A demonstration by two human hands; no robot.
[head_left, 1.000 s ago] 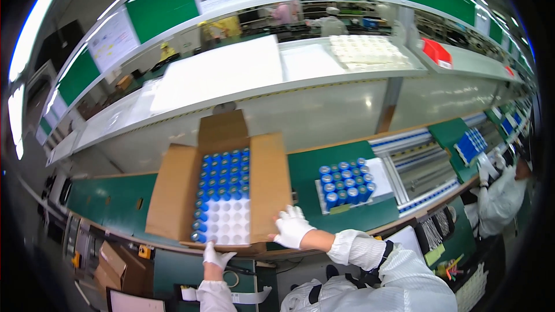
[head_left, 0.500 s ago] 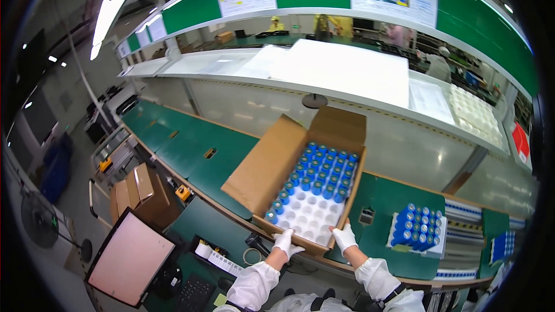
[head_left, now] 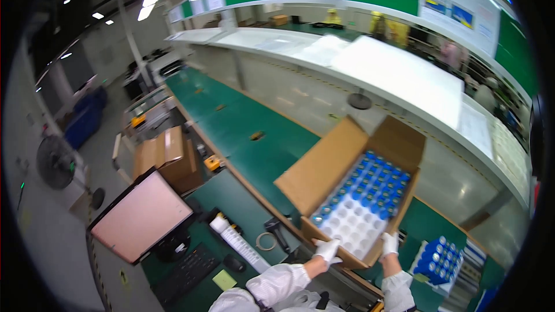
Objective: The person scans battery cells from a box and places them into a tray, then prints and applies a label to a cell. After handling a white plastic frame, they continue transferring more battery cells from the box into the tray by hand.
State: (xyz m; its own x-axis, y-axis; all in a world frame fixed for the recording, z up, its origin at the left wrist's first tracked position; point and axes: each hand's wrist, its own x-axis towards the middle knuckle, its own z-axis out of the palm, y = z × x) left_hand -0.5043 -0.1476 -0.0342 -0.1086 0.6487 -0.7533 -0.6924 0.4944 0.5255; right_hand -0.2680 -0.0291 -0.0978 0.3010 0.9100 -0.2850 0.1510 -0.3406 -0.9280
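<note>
An open cardboard box [head_left: 322, 162] sits on the green bench, its flaps folded out. Inside is a white tray [head_left: 355, 230] with round holes. Blue cylindrical cells [head_left: 376, 180] fill the far part of the tray and run down its left side; the holes nearest me hold none. My left hand [head_left: 328, 252], in a white glove, grips the near wall of the box. At the box's near right corner my right hand [head_left: 390, 245], gloved too, has hold of the side. Its fingers are partly hidden behind the cardboard.
A block of upright blue cells [head_left: 438, 261] stands to the right, beside a metal track [head_left: 467, 271]. On the left are a monitor [head_left: 141, 216], a keyboard [head_left: 186, 271], a mouse [head_left: 234, 263], a handheld scanner [head_left: 276, 234] and a tape roll [head_left: 266, 241]. A white shelf [head_left: 399, 69] runs above the bench.
My view has swung left, so the bench, box and hands appear farther right in the picture. Both hands keep their hold on the box, which has not clearly moved on the bench.
</note>
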